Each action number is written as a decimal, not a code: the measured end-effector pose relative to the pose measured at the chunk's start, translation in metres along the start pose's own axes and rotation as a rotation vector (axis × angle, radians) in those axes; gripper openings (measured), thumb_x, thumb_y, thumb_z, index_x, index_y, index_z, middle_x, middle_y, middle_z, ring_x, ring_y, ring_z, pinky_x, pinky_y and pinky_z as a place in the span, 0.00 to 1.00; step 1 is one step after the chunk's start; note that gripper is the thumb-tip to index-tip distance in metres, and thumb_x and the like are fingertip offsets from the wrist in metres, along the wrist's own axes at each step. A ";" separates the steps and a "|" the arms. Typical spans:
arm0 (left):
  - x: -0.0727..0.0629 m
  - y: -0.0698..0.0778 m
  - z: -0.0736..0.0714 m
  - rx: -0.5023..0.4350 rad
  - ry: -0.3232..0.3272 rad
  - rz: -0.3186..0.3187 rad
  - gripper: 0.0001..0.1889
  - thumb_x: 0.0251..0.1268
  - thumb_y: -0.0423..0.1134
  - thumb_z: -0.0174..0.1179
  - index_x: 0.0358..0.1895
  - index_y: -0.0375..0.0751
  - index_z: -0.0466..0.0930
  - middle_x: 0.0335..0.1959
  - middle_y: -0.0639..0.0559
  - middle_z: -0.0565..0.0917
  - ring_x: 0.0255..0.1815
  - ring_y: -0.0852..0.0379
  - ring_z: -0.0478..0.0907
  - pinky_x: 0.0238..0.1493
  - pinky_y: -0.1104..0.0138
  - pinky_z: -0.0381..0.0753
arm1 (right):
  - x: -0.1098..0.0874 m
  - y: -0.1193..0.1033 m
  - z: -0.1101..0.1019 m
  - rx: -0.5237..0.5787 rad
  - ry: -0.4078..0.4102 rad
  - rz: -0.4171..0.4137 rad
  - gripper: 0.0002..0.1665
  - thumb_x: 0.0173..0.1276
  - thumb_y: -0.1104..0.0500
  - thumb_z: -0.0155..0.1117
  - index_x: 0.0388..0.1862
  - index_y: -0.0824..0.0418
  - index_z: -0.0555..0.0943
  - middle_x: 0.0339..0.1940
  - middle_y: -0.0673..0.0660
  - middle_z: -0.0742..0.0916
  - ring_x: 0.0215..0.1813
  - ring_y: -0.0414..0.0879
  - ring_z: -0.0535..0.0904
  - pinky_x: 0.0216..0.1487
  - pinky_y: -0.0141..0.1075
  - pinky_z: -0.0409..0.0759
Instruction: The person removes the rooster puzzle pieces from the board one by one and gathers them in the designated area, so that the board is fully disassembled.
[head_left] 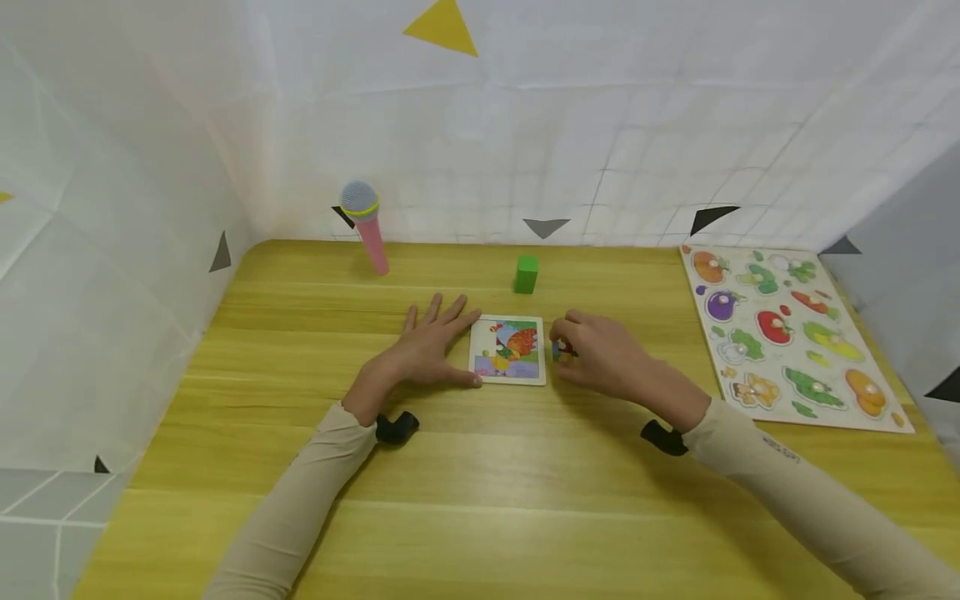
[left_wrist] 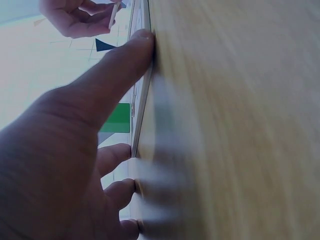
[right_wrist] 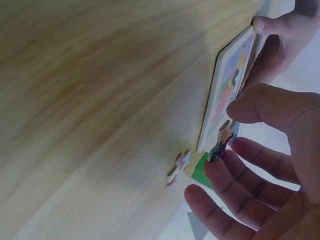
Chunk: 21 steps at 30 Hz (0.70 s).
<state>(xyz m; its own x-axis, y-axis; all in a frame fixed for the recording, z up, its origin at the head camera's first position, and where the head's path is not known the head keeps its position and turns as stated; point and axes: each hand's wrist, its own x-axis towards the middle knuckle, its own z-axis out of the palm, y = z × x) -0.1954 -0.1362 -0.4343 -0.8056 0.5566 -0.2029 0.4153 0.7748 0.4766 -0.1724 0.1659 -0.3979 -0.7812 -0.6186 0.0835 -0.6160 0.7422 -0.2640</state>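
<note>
Spreading its fingers over the desk (head_left: 480, 533) in the head view, the left grip (head_left: 423, 350) holds nothing, its thumb and forefinger touching the left corners of the puzzle (head_left: 510, 350). Just right of the puzzle, the right grip (head_left: 607, 357) pinches a piece (head_left: 557, 350), mostly hidden by the fingers. Both sleeves (head_left: 300, 500) are cut off by the frame. A block (head_left: 527, 275) stands beyond the puzzle, a mic (head_left: 367, 225) farther left, the vegetable board (head_left: 791, 354) far right.

The left wrist view sees the puzzle edge-on, its picture lost, but shows the left thumb against the rim. The right grip is cut off at the top, its piece a thin pale edge.

The right wrist view reveals a second piece (right_wrist: 178, 169) on the desk near the block, not discernible in the head view. Between thumb and bent fingers, the held piece is raised off the desk, its little finger free; its design is hard to make out.
</note>
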 end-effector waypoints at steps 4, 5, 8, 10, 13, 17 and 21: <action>0.002 0.000 0.001 0.001 0.004 -0.002 0.58 0.51 0.70 0.68 0.82 0.57 0.47 0.83 0.51 0.37 0.80 0.42 0.24 0.72 0.40 0.22 | -0.004 0.006 0.001 -0.004 0.003 -0.003 0.16 0.56 0.57 0.78 0.40 0.61 0.83 0.33 0.53 0.80 0.31 0.42 0.75 0.30 0.37 0.76; 0.002 -0.001 0.001 0.004 0.004 -0.003 0.58 0.51 0.70 0.68 0.82 0.57 0.47 0.83 0.51 0.37 0.80 0.42 0.24 0.72 0.40 0.22 | -0.005 0.008 0.001 -0.004 0.005 -0.005 0.16 0.56 0.57 0.78 0.40 0.61 0.83 0.33 0.53 0.80 0.31 0.42 0.75 0.30 0.37 0.76; 0.001 0.000 0.001 0.006 0.009 -0.005 0.58 0.51 0.70 0.68 0.82 0.57 0.46 0.83 0.50 0.37 0.80 0.41 0.24 0.72 0.40 0.22 | -0.007 0.011 0.000 0.000 0.013 -0.014 0.16 0.56 0.58 0.79 0.39 0.61 0.83 0.33 0.53 0.80 0.30 0.42 0.75 0.30 0.38 0.76; 0.000 -0.001 0.000 0.013 0.020 -0.004 0.58 0.52 0.70 0.68 0.82 0.57 0.47 0.83 0.50 0.38 0.80 0.41 0.25 0.71 0.39 0.22 | -0.008 0.012 0.000 0.000 0.019 -0.019 0.15 0.55 0.58 0.79 0.39 0.61 0.83 0.33 0.53 0.80 0.29 0.42 0.75 0.29 0.38 0.76; 0.001 -0.001 0.002 0.019 0.020 -0.003 0.57 0.52 0.70 0.68 0.82 0.57 0.47 0.83 0.51 0.38 0.80 0.41 0.25 0.72 0.39 0.22 | -0.010 0.015 0.001 -0.004 0.019 -0.016 0.15 0.55 0.59 0.78 0.40 0.60 0.84 0.33 0.53 0.80 0.28 0.42 0.74 0.28 0.38 0.75; 0.002 -0.001 0.004 0.017 0.008 0.003 0.57 0.52 0.71 0.67 0.82 0.58 0.46 0.83 0.52 0.37 0.80 0.42 0.24 0.72 0.41 0.22 | -0.013 0.016 0.004 -0.012 0.016 -0.020 0.13 0.56 0.59 0.77 0.40 0.60 0.85 0.32 0.52 0.81 0.29 0.41 0.74 0.28 0.38 0.75; 0.003 0.000 0.003 0.020 0.013 0.001 0.57 0.52 0.71 0.67 0.82 0.57 0.46 0.83 0.51 0.37 0.80 0.41 0.24 0.72 0.40 0.22 | -0.012 0.016 0.006 -0.016 0.033 -0.039 0.12 0.57 0.60 0.77 0.39 0.60 0.84 0.33 0.52 0.81 0.30 0.41 0.76 0.29 0.38 0.76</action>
<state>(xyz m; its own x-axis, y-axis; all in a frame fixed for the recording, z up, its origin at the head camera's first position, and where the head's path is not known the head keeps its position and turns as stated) -0.1969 -0.1339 -0.4373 -0.8105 0.5536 -0.1911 0.4244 0.7801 0.4596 -0.1722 0.1830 -0.4090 -0.7594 -0.6385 0.1252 -0.6473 0.7218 -0.2449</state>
